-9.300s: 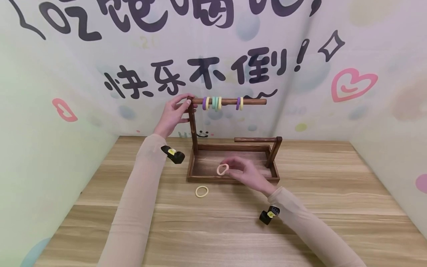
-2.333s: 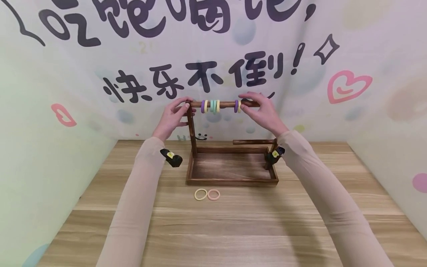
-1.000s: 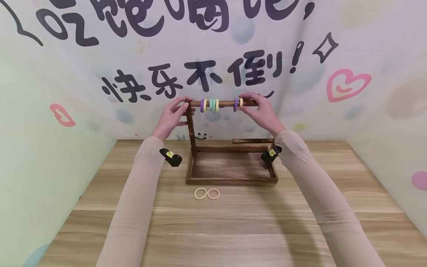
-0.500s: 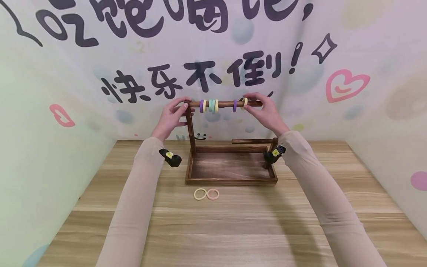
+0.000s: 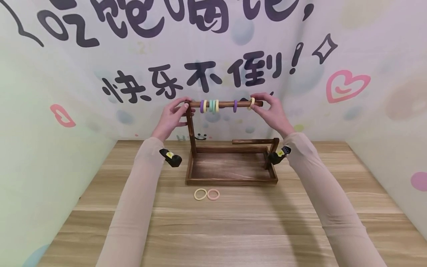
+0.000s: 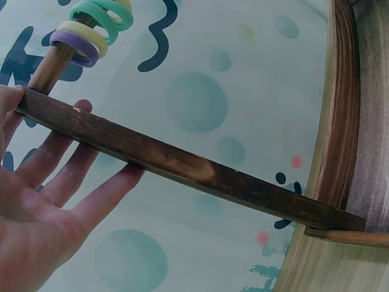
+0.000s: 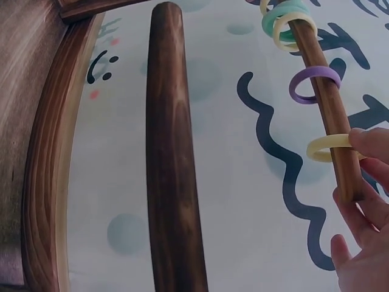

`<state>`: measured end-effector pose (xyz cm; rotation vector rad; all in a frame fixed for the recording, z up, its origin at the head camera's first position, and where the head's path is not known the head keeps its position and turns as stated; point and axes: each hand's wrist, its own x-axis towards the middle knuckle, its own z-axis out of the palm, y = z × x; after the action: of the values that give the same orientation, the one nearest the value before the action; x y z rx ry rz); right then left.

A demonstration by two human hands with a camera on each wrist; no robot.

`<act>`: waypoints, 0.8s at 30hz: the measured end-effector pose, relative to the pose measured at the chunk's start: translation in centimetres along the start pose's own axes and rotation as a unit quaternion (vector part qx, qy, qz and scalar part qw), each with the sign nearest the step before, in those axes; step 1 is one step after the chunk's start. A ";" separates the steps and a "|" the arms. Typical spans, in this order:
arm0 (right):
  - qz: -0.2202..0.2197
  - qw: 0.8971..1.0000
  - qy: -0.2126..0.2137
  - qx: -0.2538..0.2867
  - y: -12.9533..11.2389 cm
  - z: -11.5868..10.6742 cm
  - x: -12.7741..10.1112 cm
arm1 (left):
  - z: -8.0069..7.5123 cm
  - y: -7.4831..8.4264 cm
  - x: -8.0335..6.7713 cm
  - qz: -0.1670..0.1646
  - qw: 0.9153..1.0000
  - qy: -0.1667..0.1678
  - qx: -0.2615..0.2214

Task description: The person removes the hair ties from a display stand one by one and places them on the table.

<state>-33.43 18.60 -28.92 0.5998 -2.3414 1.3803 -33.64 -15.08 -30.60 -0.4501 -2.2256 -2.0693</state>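
A dark wooden stand has an upper bar (image 5: 227,104) carrying several rings. My left hand (image 5: 170,116) holds the top of its left post (image 6: 158,158), the thumb at the corner and the fingers against the far side. Near the bar's free end, my right hand (image 5: 271,113) pinches a pale yellow ring (image 7: 325,148) that still encircles the bar. A purple ring (image 7: 310,84) hangs alone to its left. Farther left sit another purple ring (image 6: 76,45), pale yellow rings and green rings (image 5: 211,106), close together.
Below is the stand's tray (image 5: 230,181), with a shorter, lower bar (image 5: 253,141) on its right post. A yellow ring (image 5: 195,197) and a pink ring (image 5: 213,199) lie side by side on the wooden table (image 5: 213,233) in front. A printed cloth wall (image 5: 160,122) stands behind.
The right hand has slid the yellow ring rightward along the upper bar, away from the purple one. Earlier it set the pink ring on the table. The left hand stays on the post.
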 end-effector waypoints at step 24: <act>0.012 0.999 0.038 -0.005 1.6 -2.1 -0.8 | 0.0 0.2 0.0 -0.009 1.000 -0.005 0.002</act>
<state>-33.42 21.32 -29.56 0.5090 -2.3007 1.3777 -33.62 -15.09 -30.44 -0.4424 -2.2468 -2.0750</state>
